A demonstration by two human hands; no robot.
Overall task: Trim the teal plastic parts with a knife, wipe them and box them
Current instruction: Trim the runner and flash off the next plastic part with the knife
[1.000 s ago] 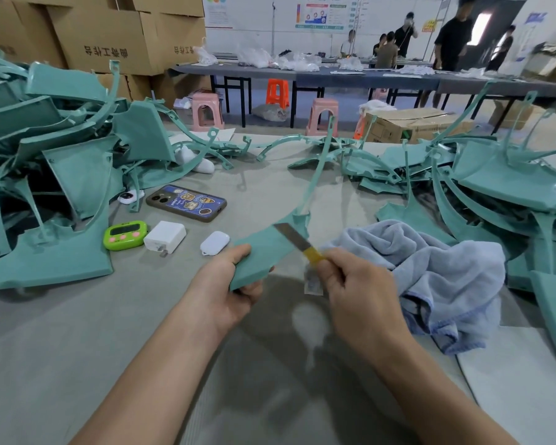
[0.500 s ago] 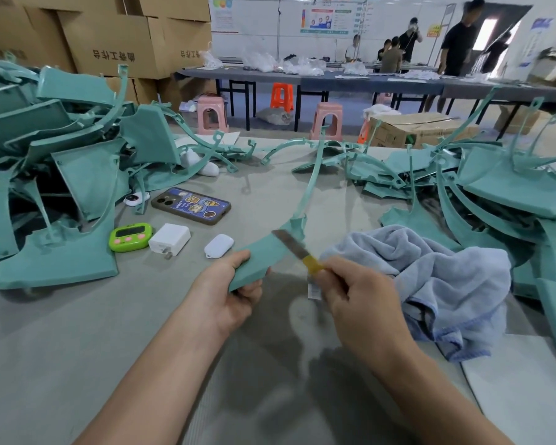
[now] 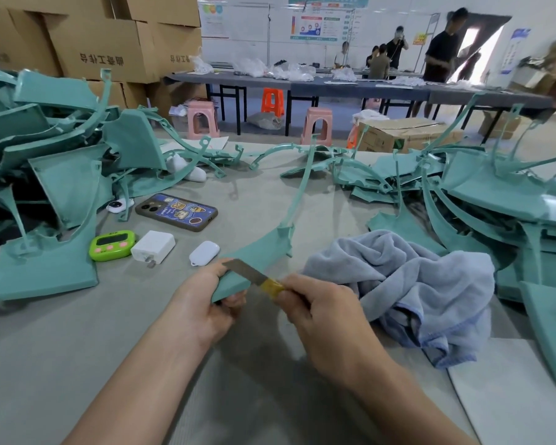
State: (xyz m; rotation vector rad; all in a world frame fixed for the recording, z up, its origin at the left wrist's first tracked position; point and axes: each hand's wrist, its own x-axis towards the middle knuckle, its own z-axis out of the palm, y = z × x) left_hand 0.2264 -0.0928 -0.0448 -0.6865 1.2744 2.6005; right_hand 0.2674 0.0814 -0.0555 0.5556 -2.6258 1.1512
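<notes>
Only one view, head-worn and wide-angle: the table (image 3: pixel 61 364) is looked at forward and down from close up, and the far wall (image 3: pixel 254 33) is caught along the top edge.

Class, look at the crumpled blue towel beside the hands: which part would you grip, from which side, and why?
Probably a raised fold on the towel, pinched from above. It lies in a loose heap on the table, so its ridges stand up while its edges lie flat. The right hand, the nearest one, holds the knife.

The teal part (image 3: pixel 261 251), long-armed, tilts upward with the knife (image 3: pixel 251 273) laid across its near end.
</notes>
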